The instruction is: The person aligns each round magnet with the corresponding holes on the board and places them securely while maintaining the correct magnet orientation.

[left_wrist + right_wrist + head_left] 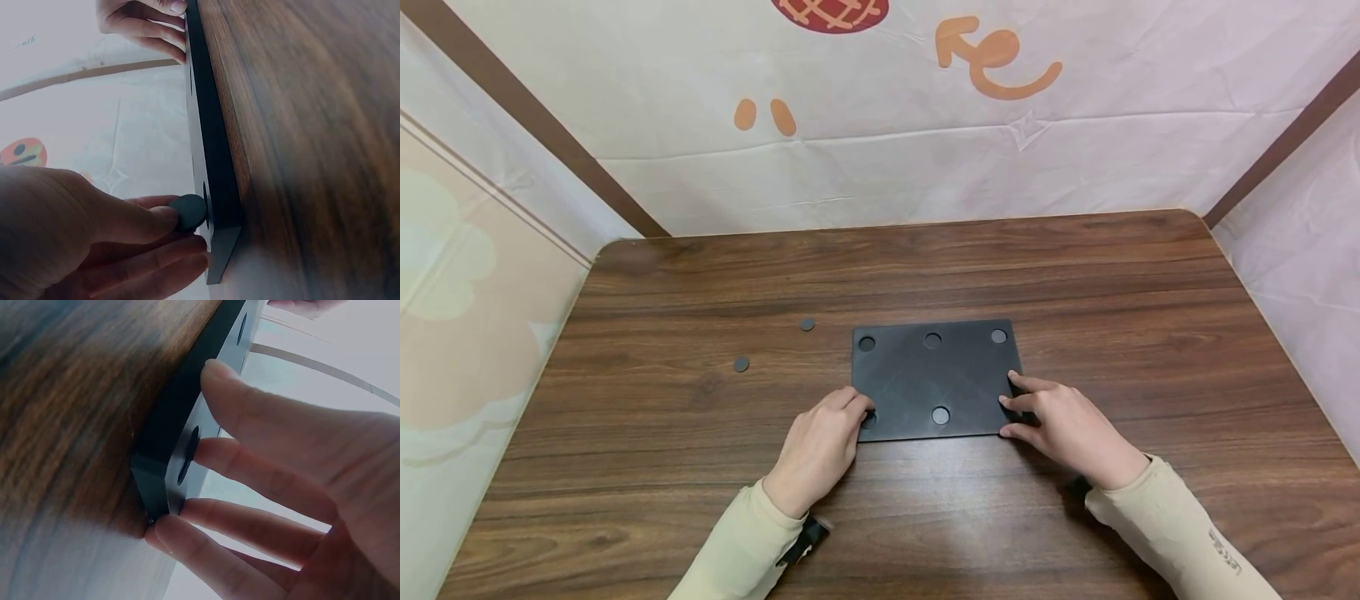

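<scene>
A flat black rectangular board (934, 379) with several round recesses lies on the table. My left hand (823, 442) is at its front left corner. In the left wrist view, the thumb and a finger pinch a small dark grey disc (190, 212), held tilted on edge against the recess there. My right hand (1063, 421) touches the board's front right corner. Its thumb rests at the front edge, one fingertip is at the corner recess (189, 456), and other fingers touch the right side. The back right recess (998, 336) and front middle recess (941, 415) look lighter than the others.
Two loose grey discs, one farther back (807, 323) and one farther left (742, 364), lie on the wooden table (1120, 300) left of the board. A printed white cloth (887, 179) hangs behind the table, with more cloth at both sides.
</scene>
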A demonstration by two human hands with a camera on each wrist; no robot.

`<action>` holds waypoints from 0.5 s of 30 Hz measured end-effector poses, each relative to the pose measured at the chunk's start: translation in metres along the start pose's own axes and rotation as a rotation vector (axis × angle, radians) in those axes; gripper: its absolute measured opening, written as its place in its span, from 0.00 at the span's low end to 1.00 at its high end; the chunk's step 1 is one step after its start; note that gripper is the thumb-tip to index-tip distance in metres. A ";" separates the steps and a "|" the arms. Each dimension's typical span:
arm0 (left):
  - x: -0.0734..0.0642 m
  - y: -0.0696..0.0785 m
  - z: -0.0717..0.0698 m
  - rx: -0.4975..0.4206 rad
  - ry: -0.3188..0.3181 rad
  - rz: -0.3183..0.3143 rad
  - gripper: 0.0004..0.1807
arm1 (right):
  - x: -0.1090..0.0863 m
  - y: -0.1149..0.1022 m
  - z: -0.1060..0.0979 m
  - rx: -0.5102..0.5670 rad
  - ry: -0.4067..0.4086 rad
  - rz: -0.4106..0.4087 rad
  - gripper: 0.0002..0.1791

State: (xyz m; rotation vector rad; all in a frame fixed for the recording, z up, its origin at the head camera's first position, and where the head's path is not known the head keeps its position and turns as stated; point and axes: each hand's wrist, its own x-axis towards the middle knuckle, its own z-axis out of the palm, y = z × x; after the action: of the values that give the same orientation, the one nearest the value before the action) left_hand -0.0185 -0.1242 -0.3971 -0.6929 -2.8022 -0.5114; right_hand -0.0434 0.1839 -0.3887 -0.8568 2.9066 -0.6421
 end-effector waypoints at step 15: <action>0.001 0.000 0.002 -0.041 -0.021 0.011 0.07 | 0.000 0.000 0.000 0.004 -0.001 -0.006 0.18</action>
State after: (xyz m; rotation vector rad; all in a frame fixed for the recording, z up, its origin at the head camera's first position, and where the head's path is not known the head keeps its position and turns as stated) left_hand -0.0191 -0.1233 -0.3984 -0.7249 -2.8133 -0.5638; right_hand -0.0431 0.1838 -0.3888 -0.8655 2.9025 -0.6473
